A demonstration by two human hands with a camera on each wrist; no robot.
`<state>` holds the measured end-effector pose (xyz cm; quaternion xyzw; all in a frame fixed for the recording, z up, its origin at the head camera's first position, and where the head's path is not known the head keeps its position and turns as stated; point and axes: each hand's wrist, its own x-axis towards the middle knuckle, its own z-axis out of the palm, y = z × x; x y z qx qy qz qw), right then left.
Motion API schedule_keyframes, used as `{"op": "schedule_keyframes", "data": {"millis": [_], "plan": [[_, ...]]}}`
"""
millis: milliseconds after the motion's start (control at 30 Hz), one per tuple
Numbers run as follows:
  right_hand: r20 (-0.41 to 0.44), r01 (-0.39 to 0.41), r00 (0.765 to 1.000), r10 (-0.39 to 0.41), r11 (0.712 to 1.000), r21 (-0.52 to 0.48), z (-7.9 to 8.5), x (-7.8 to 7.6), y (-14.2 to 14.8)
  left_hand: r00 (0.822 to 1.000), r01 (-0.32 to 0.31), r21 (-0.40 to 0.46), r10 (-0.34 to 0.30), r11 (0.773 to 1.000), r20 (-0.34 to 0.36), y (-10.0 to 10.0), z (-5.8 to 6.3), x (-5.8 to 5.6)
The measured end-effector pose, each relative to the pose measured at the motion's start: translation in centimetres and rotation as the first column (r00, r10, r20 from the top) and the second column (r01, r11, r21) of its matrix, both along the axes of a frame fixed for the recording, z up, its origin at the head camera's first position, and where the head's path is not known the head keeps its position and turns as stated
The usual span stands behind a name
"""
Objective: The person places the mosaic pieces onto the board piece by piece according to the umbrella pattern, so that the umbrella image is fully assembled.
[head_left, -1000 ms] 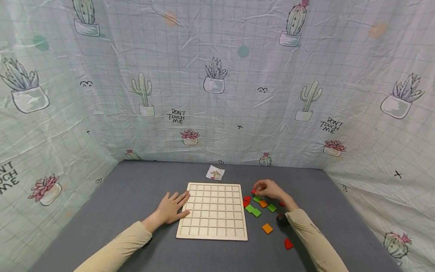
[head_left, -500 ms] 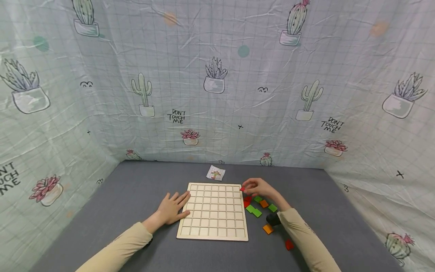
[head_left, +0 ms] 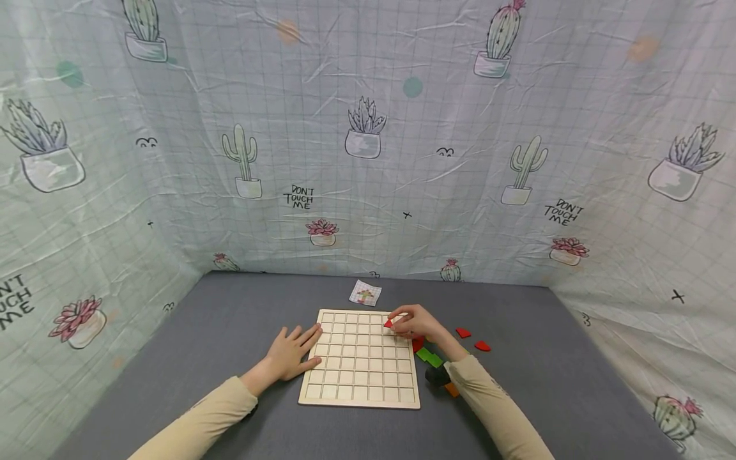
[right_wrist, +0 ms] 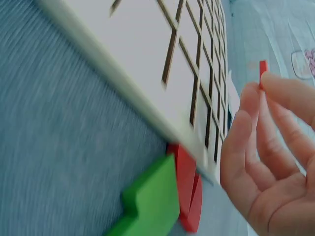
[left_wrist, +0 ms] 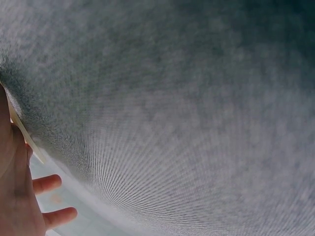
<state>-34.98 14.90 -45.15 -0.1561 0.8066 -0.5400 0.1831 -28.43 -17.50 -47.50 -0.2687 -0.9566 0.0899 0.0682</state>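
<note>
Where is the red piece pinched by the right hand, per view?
Head: red piece, right of centre, over the board.
Left wrist: not in it.
Right wrist: red piece, upper right, pinched by the right hand.
Shared landmark: the board, only a pale sliver in left wrist.

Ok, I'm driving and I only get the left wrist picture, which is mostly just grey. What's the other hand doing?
Observer: The right hand is pinching a red piece between finger and thumb.

Operator: Ooh! Are there any green ones?

Observer: Yes, green pieces lie beside the right edge of the wooden grid board.

Operator: And what's past the far side of that board?

Observer: A small card with a coloured drawing, too tiny for me to make out.
</note>
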Motion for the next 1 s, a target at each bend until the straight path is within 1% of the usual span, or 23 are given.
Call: {"op": "schedule_keyframes", "data": {"millis": [200, 300, 500, 667, 867, 1000], "plan": [[0.022, 0.095, 0.995, -0.095, 0.995, 0.002, 0.1, 0.1, -1.9, 1.0, 0.014, 0.025, -0.013, 1.0, -0.014, -0.1, -0.1, 0.0], [0.03, 0.138, 0.99, -0.138, 0.99, 0.016, 0.2, 0.2, -2.8, 1.0, 0.008, 0.022, -0.008, 1.0, -0.01, -0.1, -0.1, -0.1], [0.05, 0.199, 0.978, -0.201, 0.979, 0.04, 0.2, 0.1, -4.1, 1.0, 0.001, 0.018, -0.002, 1.0, 0.011, 0.0, 0.0, -0.2], [0.05, 0.203, 0.977, -0.206, 0.977, 0.065, -0.2, -0.2, -4.9, 1.0, 0.001, 0.047, -0.002, 0.999, 0.031, 0.1, 0.1, -0.1], [0.002, 0.165, 0.986, -0.166, 0.98, 0.107, -0.8, -0.6, -5.7, 0.999, 0.004, 0.064, -0.007, 0.998, 0.035, -0.1, 0.1, 0.0], [-0.02, 0.152, 0.988, -0.151, 0.98, 0.131, -1.0, -0.8, -6.1, 0.999, 0.002, 0.053, -0.004, 0.999, 0.035, -0.1, 0.1, -0.1]]}}
